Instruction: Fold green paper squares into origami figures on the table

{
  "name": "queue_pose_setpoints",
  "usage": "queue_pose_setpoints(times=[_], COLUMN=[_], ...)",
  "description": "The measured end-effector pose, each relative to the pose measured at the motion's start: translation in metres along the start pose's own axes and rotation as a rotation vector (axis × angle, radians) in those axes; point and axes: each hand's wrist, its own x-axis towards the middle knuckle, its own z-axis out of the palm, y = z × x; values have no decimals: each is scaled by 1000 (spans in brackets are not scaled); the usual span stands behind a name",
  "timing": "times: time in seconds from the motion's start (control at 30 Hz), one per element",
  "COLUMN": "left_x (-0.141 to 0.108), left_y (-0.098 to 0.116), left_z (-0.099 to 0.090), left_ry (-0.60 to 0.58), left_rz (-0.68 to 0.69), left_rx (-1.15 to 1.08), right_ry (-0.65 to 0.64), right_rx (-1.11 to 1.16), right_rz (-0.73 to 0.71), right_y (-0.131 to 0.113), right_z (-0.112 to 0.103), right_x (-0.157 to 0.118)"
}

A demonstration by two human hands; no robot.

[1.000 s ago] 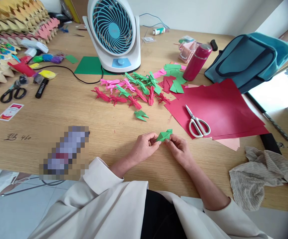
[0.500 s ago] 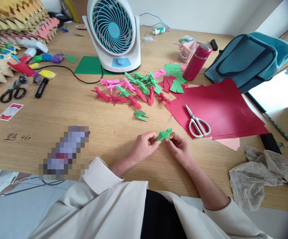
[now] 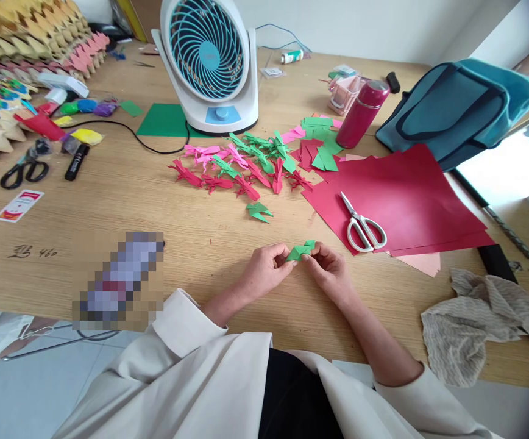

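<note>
A small folded green paper piece is held above the near part of the table. My left hand pinches its left end between thumb and fingers. On its other end, my right hand has a like pinch. Just beyond the hands lies another folded green paper piece. Farther back is a cluster of folded red paper figures, pink paper figures and green paper figures. White-handled scissors rest to the right on large red paper sheets.
A white fan stands at the back. To the right are a red flask, a teal bag and a crumpled cloth. Black-handled scissors and a black marker lie left, with a blurred-out object nearer me.
The green paper piece in my hands has tilted slightly and its upper right part sits a little lower. Both hands stay in nearly the same place.
</note>
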Motion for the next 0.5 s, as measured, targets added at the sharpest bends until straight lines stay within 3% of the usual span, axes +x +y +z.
queue_pose_setpoints(times=[0.27,0.5], left_x=[0,0], left_y=[0,2], left_z=[0,-1], left_ry=[-10,-18], left_rz=[8,-16], left_rx=[24,4], right_ry=[2,-8], right_rx=[47,-49], right_rz=[-3,5], right_y=[-5,-14], right_z=[0,-4], right_x=[0,0])
